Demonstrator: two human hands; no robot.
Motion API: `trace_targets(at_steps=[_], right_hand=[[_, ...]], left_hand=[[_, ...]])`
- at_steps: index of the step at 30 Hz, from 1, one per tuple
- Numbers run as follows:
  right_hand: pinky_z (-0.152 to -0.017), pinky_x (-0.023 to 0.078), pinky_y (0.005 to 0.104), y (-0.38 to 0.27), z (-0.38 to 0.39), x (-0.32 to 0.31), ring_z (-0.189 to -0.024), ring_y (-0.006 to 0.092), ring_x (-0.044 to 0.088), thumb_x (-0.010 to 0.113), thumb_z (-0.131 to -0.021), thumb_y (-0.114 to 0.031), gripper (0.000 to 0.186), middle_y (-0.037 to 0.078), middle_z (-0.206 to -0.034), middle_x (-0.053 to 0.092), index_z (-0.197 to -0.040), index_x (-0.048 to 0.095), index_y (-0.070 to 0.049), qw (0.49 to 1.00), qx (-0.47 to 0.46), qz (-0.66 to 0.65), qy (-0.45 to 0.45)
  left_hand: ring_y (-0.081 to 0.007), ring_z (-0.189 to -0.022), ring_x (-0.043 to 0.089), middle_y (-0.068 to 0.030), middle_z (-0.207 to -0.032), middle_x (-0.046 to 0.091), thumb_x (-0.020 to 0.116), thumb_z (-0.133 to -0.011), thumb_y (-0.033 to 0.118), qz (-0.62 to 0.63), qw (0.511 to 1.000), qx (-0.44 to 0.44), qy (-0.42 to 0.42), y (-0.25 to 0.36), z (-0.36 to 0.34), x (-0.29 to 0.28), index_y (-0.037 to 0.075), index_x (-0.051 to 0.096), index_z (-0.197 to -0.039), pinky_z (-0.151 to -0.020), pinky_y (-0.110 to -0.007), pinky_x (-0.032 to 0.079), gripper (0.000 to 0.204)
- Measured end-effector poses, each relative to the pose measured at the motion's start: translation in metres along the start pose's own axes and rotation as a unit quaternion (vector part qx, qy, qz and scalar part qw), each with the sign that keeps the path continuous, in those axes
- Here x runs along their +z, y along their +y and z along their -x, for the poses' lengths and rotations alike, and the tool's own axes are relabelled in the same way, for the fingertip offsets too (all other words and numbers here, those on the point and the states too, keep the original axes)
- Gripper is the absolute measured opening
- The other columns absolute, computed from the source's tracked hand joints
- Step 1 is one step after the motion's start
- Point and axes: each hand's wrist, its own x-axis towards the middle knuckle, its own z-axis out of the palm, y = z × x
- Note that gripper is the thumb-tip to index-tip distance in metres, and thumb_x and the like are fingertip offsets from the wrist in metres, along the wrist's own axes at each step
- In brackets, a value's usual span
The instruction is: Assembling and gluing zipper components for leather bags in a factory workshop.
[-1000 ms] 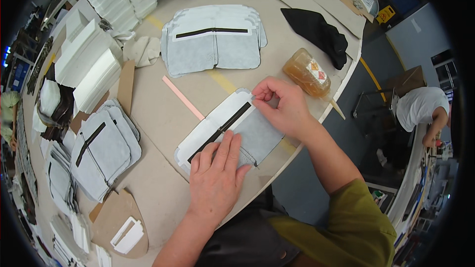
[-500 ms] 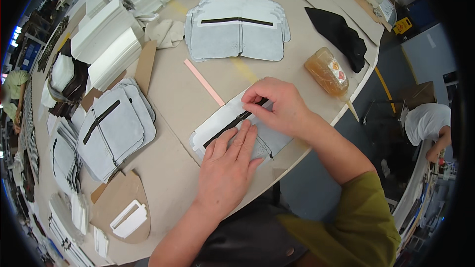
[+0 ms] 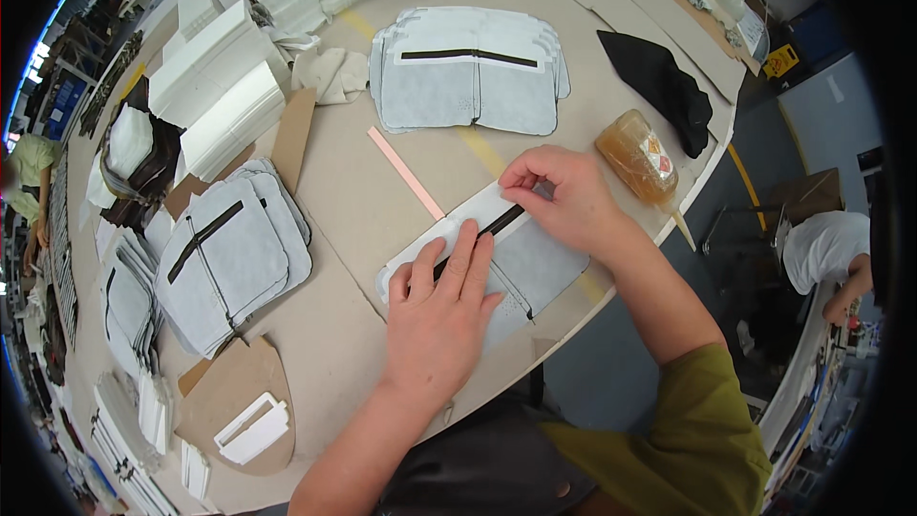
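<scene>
My left hand (image 3: 435, 330) lies on a pale grey panel (image 3: 544, 268) with a white band (image 3: 415, 247) and black zipper strip (image 3: 501, 220), fingers stretched across the strip. My right hand (image 3: 554, 191) is closed in a pinch at the band's right part, covering the strip's end; what the fingertips hold is hidden. A narrow pink strip (image 3: 406, 172) lies just beyond the panel. To the right of my hands lies a bottle of amber liquid (image 3: 632, 161) with a nozzle.
Panel stacks (image 3: 470, 86) (image 3: 224, 268), white foam sheets (image 3: 229, 119), black cloth (image 3: 654, 86) and a cardboard piece (image 3: 220, 401) lie on the table (image 3: 334, 344). Another person (image 3: 817, 258) is at the right, another (image 3: 29, 182) at the far left.
The view has shifted. My right hand has moved leftward from the panel's right end onto the band. My left hand's fingers have crept upward across the zipper strip toward the band.
</scene>
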Motion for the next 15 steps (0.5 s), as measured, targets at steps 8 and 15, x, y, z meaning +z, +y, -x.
trace_targets(at_steps=[8,15], right_hand=[[-0.065,0.054,0.029,-0.005,-0.006,0.003,-0.069,0.0151,0.066,0.078,-0.085,-0.002,0.01,0.007,-0.077,0.069,-0.093,0.072,-0.002,0.996,-0.019,0.082,0.014],[-0.067,0.053,0.0272,-0.01,-0.014,-0.002,-0.073,0.0116,0.066,0.076,-0.086,-0.001,0.009,0.004,-0.08,0.07,-0.093,0.071,-0.002,0.998,0.019,0.053,-0.017]], left_hand=[[-0.0285,-0.122,0.052,-0.0039,-0.154,0.052,0.077,-0.085,0.032,-0.008,0.999,-0.041,0.006,0.002,-0.008,0.009,0.007,0.054,-0.148,-0.102,-0.045,0.041,0.071],[-0.0311,-0.124,0.053,-0.0076,-0.145,0.06,0.075,-0.09,0.029,0.044,0.997,-0.06,0.01,-0.003,-0.007,0.005,0.006,0.049,-0.152,-0.104,-0.046,0.039,0.071]])
